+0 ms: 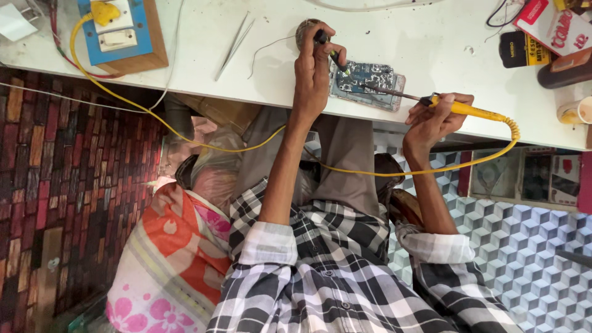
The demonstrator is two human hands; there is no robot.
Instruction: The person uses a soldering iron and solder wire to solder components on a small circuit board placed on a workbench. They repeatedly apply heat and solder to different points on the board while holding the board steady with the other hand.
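A: In the head view, what does each hand do?

B: The left hand point(313, 65), upper middle of the frame, has the fingers closed around a small black tool point(322, 38), and it rests at the left edge of the opened phone point(367, 84) on the white table point(431, 37). The right hand point(435, 117), right of centre, grips a yellow soldering iron point(459, 108); its tip lies over the phone's board

A: And around them?

B: A yellow cable point(185, 139) goes to the socket box point(120, 34) in the upper left. Tweezers point(233, 46) lie between the box and the left hand
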